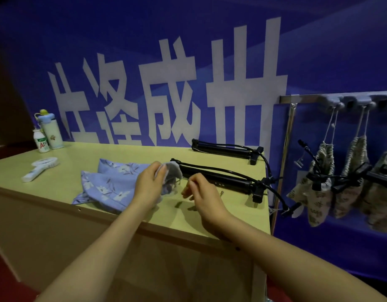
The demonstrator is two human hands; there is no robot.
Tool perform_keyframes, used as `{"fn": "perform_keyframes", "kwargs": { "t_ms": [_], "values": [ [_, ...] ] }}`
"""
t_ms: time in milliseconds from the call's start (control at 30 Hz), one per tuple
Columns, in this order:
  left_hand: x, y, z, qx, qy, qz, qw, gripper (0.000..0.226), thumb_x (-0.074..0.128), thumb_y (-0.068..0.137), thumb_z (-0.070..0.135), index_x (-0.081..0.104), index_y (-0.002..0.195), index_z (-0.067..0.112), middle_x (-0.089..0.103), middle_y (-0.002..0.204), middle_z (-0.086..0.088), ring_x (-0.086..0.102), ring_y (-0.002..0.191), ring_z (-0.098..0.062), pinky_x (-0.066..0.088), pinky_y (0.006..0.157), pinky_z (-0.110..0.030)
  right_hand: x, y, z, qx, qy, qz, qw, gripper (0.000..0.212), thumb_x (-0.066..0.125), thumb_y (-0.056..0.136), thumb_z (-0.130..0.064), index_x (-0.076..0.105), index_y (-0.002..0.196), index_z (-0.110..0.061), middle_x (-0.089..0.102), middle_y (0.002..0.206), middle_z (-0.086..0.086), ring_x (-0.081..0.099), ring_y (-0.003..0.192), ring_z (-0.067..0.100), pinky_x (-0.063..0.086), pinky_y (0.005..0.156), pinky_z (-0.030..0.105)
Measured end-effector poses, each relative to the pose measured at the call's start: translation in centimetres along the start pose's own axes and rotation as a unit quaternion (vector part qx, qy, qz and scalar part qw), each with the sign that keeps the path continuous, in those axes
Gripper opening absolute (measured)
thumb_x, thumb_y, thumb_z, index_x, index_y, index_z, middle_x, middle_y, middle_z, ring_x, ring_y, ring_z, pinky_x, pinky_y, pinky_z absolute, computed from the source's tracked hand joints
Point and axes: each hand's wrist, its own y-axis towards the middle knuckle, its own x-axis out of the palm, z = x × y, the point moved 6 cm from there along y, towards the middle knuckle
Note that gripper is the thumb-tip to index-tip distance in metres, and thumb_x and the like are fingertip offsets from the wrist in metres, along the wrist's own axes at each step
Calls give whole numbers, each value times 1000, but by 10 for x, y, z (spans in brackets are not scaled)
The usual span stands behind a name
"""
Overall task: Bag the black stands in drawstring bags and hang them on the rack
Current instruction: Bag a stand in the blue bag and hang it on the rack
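Progress looks past the halfway mark: well off to the right of the right hand (201, 192), three patterned bags (319, 182) already hang by their cords from the rack (308, 98), with black stand parts poking out of them. Two stands are left on the table (133, 152), so two baggings and two hangings probably remain. The nearer stand (221, 178) lies just beyond both hands, its folded end right at the opening of the blue flowered bag (109, 184) but not plainly inside. The farther stand (223, 149) lies behind it, well apart from either hand. The left hand (148, 184) grips the bag's mouth, fingers curled round the rim and lifting it so the grey lining shows; the rest of the cloth lies limp to that hand's left. The right hand has thumb and forefinger closed together, seemingly pinching the thin drawstring (182, 180) running from the mouth. Both stands are long, black and folded, each with a bent cable and clamp at the end away from the left hand.
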Motion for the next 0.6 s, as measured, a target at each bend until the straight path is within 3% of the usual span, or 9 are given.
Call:
{"fn": "perform_keyframes", "kwargs": {
  "t_ms": [100, 233, 333, 433, 500, 600],
  "values": [
    [-6, 5, 30, 41, 25, 2, 999, 28, 43, 98, 26, 45, 71, 21, 47, 65, 0, 46, 62, -12, 36, 56, -24, 18, 9, -26, 9, 86, -13, 996, 16, 36, 102, -19, 51, 104, -14, 65, 103, 7, 64, 94, 17, 54, 82, 31],
    [-15, 15, 64, 94, 70, 14, 993, 19, 46, 97, 27, 53, 82, 17, 55, 74, 1, 52, 70, -14, 38, 59, -20, 29, 29, -40, 39, 73, -45, 996, 20, 37, 101, -18, 54, 106, -9, 63, 104, 14, 62, 97, 27, 52, 89, 44],
    [-26, 26, 84, 103, 33, 19, 994, 20, 48, 96, 23, 60, 90, 8, 60, 81, -6, 55, 76, -14, 41, 65, -13, 33, 45, -38, 58, -24, -66, 996, 23, 40, 99, -23, 57, 110, -12, 62, 112, 16, 56, 107, 33, 43, 98, 51],
    [-32, 29, 100, 126, 11, -3, 992, 19, 49, 96, 21, 62, 87, 10, 59, 76, 0, 53, 71, -6, 40, 61, -6, 24, 56, -32, 102, -177, -84, 975, 24, 50, 94, -27, 58, 115, -20, 58, 122, 14, 49, 118, 37, 39, 95, 42],
    [-35, 29, 107, 148, 39, -4, 988, 19, 50, 95, 21, 64, 86, 11, 61, 76, 0, 54, 71, -9, 40, 61, -10, 10, 58, -30, 118, -275, -102, 949, 31, 57, 90, -21, 55, 121, -19, 55, 127, 13, 48, 120, 37, 42, 91, 40],
    [-46, 36, 111, 157, 59, 37, 985, 22, 52, 94, 22, 64, 81, 8, 61, 74, -5, 54, 71, -17, 39, 62, -18, -7, 64, -36, 47, -351, -99, 930, 32, 60, 86, -15, 54, 117, -11, 61, 122, 15, 56, 113, 34, 46, 89, 38]
  ]
}}
